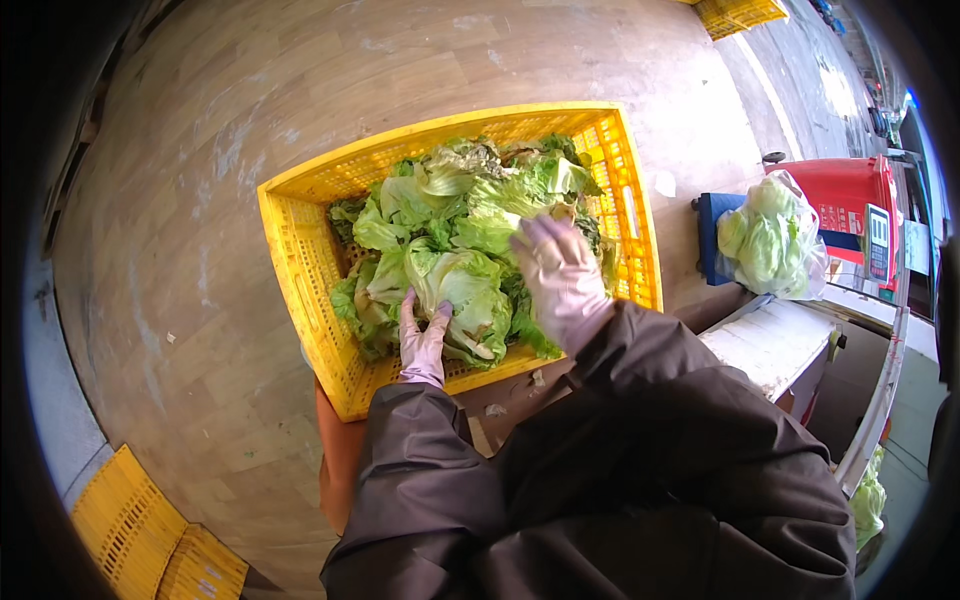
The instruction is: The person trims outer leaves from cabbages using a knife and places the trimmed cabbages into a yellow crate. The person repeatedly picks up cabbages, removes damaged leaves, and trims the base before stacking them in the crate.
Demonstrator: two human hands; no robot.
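Observation:
A yellow plastic crate (300, 277) stands before me, heaped with loose lettuce leaves (420, 196), several wilted and browned. My left hand (424, 345), in a pale pink glove, has two spread fingers resting against a pale lettuce head (465, 292) near the crate's close side. Its other fingers are hidden. Gloved the same way, my right hand (562, 277) reaches over the leaves on the right half of the crate. Motion blurs its fingertips, and whether they grip a leaf is unclear.
At the right, a clear plastic bag of lettuce (772, 232) sits on a blue platform scale (712, 206) with a display. Behind it stands a red bin (832, 184). A white-topped table (772, 345) lies near my right elbow. More yellow crates (142, 517) lie at lower left.

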